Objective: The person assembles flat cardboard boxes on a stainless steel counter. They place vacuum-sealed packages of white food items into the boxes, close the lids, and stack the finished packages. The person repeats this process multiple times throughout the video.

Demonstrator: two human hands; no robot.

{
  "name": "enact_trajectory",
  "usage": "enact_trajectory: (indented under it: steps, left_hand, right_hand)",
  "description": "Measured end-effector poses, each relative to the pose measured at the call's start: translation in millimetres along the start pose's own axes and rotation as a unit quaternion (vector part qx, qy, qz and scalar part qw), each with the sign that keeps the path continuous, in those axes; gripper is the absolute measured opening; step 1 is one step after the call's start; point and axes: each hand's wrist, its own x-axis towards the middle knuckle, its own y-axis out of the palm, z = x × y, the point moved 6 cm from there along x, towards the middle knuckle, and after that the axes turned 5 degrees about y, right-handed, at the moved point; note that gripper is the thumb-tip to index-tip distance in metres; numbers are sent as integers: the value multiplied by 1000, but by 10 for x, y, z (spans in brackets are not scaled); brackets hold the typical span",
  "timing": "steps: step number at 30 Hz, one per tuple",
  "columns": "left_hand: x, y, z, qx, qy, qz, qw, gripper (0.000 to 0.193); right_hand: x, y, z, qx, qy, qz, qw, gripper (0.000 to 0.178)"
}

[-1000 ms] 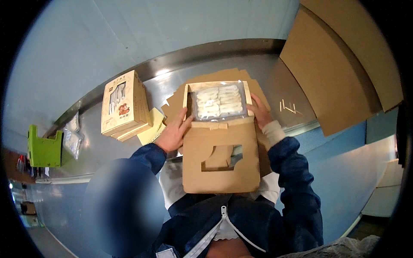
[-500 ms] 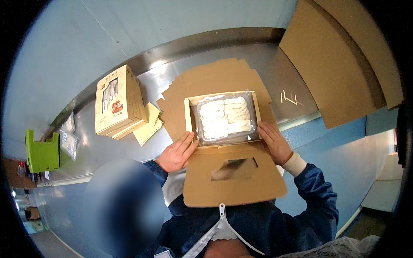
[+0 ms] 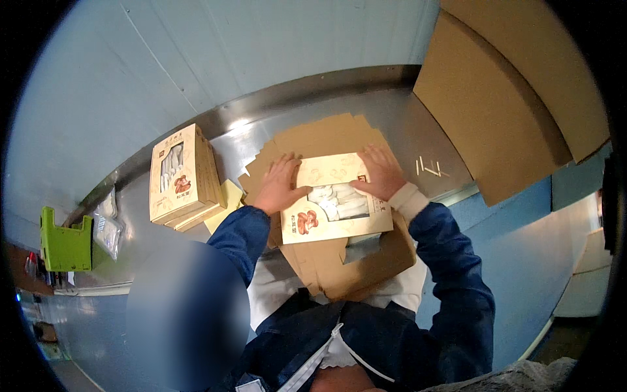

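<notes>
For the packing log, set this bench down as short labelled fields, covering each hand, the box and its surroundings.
Left hand: fingers spread, on the windowed box's left side
Right hand: on its far right corner
Box: face up, white contents visible
Around it: brown cardboard sheets
Left: stacked boxes, yellow paper, green plastic holder
Right: thin pale sticks, large brown panels

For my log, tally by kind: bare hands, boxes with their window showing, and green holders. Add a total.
Hands: 2 (left hand, right hand)
Windowed boxes: 2 (box under the hands, box atop the left stack)
Green holder: 1
Total: 5
</notes>
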Motion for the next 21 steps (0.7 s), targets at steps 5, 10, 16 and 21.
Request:
enact_trajectory:
  steps: [5,10,16,21]
  left_hand:
    - [90,-44,-124,-17,-66,60,996,63]
    - [-145,24,-233,-85,-28,-1,996,57]
    - [-398,97,-348,-38,32,-23,998,47]
    - [-411,120,-392,-30,26,0,999,53]
  right_hand:
    - [127,162,82,22,6,19,1000,77]
    - [-63,70,134,47,-16,45,998,67]
    - [-375,-160,323,34,-71,3,997,59]
    - [-422,-58,281,81,-75,-43,993,55]
